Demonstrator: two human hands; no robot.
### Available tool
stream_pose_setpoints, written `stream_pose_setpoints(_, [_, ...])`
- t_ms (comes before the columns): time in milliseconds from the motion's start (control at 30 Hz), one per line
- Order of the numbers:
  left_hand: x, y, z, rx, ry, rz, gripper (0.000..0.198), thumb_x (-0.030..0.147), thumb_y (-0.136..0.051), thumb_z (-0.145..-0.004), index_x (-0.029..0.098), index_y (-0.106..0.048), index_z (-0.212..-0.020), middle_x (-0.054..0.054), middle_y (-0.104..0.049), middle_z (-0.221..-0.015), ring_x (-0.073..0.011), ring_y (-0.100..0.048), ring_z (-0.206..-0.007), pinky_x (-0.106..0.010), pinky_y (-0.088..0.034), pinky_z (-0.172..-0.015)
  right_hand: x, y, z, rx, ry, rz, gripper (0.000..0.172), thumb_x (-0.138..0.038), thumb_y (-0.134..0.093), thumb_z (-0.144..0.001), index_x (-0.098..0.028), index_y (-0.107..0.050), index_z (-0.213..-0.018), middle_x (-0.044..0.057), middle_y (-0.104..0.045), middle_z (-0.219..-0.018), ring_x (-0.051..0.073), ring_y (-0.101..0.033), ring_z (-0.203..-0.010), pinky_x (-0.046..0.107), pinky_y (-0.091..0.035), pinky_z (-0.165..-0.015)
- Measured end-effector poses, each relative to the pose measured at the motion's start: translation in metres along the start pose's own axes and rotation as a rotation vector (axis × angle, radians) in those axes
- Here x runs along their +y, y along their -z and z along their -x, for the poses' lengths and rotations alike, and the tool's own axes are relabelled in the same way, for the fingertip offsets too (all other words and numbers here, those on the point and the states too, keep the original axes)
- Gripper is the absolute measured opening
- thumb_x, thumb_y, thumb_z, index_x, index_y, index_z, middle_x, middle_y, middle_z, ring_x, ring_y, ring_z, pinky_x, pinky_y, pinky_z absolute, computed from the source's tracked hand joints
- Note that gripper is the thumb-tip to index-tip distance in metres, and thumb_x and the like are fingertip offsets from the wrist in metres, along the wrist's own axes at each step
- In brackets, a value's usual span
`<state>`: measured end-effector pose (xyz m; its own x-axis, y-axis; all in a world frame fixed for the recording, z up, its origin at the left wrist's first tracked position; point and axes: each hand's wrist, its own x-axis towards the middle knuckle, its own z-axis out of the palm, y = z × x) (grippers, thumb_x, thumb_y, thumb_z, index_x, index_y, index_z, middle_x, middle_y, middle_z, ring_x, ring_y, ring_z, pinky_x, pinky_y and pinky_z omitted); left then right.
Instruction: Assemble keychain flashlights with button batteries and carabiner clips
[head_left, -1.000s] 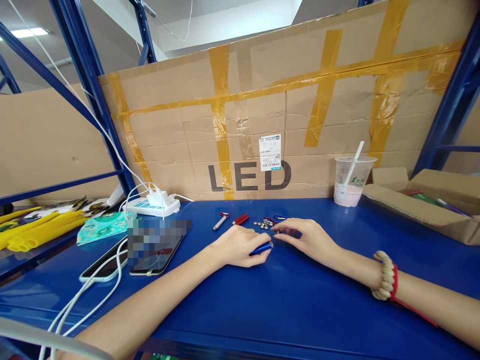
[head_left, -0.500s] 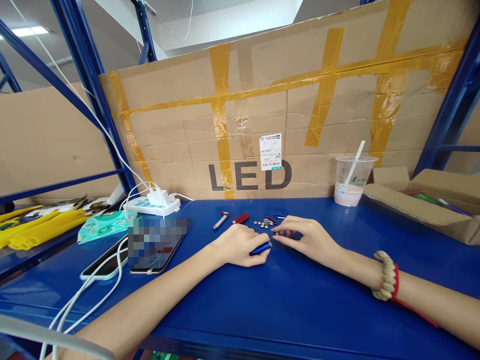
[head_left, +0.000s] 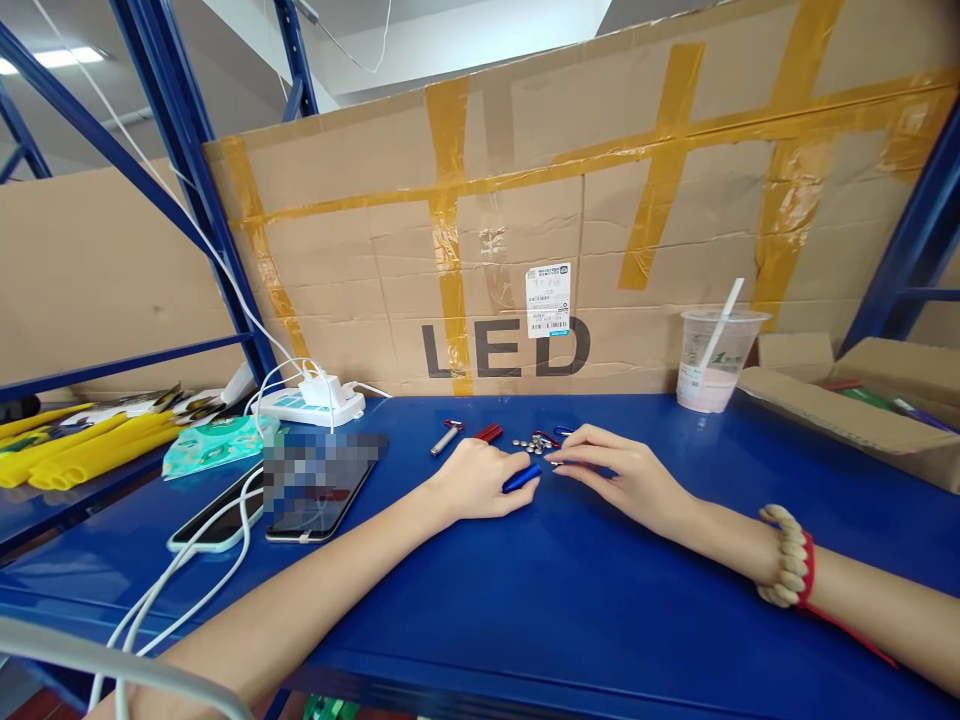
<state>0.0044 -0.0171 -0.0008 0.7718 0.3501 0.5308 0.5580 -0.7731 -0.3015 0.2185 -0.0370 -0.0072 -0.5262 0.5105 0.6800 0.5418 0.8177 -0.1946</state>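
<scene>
My left hand (head_left: pixel 480 482) is closed round a short blue flashlight tube (head_left: pixel 523 478), its end pointing to the right. Just across from that end, my right hand (head_left: pixel 634 475) pinches a small silver button cell (head_left: pixel 556 463) between thumb and fingertip. Behind both hands lie several loose button cells (head_left: pixel 534 447). A red flashlight tube (head_left: pixel 489 433) rests beyond my left hand, with a silver flashlight (head_left: pixel 447 440) and its red clip to the left. Part of a blue clip (head_left: pixel 562 431) shows behind my right fingers.
Two phones (head_left: pixel 322 505) with white cables lie at left, near a power strip (head_left: pixel 319 402) and a green packet (head_left: pixel 221 445). A cup with a straw (head_left: pixel 709 375) and an open carton (head_left: pixel 862 410) stand at right. A cardboard sheet (head_left: pixel 360 290) closes off the back.
The view has shifted slightly. The blue tube's end has tilted upward in my left hand. My right fingertips have drawn closer together and stay a little apart from the tube.
</scene>
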Motion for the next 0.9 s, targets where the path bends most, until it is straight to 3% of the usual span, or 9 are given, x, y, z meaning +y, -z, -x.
stream_pose_setpoints(133, [-0.002, -0.001, 0.001, -0.013, 0.034, -0.005, 0.031, 0.036, -0.039, -0.087, 0.017, -0.058, -0.072, 0.001, -0.059, -0.051, -0.0112, -0.054, -0.044, -0.020, -0.029, -0.042, -0.003, 0.000, -0.001, -0.037, 0.055, 0.027, 0.027, -0.030, -0.041, -0.091, -0.023, -0.066, -0.098, 0.006, -0.062, -0.090, 0.014, -0.060, -0.079, 0.026, -0.051, -0.069])
stream_pose_setpoints(300, [-0.004, -0.001, 0.001, -0.102, -0.028, -0.011, 0.039, 0.045, -0.031, -0.092, 0.017, -0.057, -0.094, 0.000, -0.063, -0.060, -0.0120, -0.058, -0.048, -0.020, -0.032, -0.044, -0.006, 0.001, -0.001, 0.037, 0.117, 0.045, 0.022, -0.027, -0.044, -0.090, -0.020, -0.063, -0.099, 0.006, -0.064, -0.090, 0.014, -0.061, -0.079, 0.026, -0.051, -0.068])
stream_pose_setpoints(433, [-0.004, -0.002, 0.001, -0.127, -0.041, 0.000, 0.045, 0.049, -0.025, -0.092, 0.017, -0.057, -0.096, 0.000, -0.064, -0.061, -0.0120, -0.058, -0.049, -0.020, -0.032, -0.044, -0.007, 0.001, 0.000, 0.056, 0.142, 0.027, 0.016, -0.023, -0.048, -0.088, -0.019, -0.061, -0.097, 0.006, -0.064, -0.089, 0.014, -0.061, -0.079, 0.025, -0.051, -0.067])
stream_pose_setpoints(667, [-0.004, -0.002, 0.000, 0.010, -0.041, -0.041, 0.047, 0.046, -0.023, -0.093, 0.016, -0.060, -0.092, -0.001, -0.061, -0.056, -0.0123, -0.059, -0.051, -0.020, -0.035, -0.048, -0.014, -0.001, -0.002, 0.191, 0.013, -0.092, 0.015, -0.020, -0.048, -0.087, -0.020, -0.062, -0.093, 0.005, -0.062, -0.088, 0.014, -0.060, -0.079, 0.025, -0.051, -0.067])
stream_pose_setpoints(900, [-0.001, 0.002, -0.001, 0.112, -0.110, -0.020, 0.038, 0.038, -0.027, -0.094, 0.015, -0.058, -0.093, 0.000, -0.060, -0.060, -0.0114, -0.059, -0.054, -0.020, -0.038, -0.051, -0.015, -0.002, -0.002, 0.176, -0.053, -0.157, 0.014, -0.024, -0.052, -0.085, -0.020, -0.063, -0.092, 0.005, -0.063, -0.086, 0.013, -0.059, -0.069, 0.024, -0.049, -0.058])
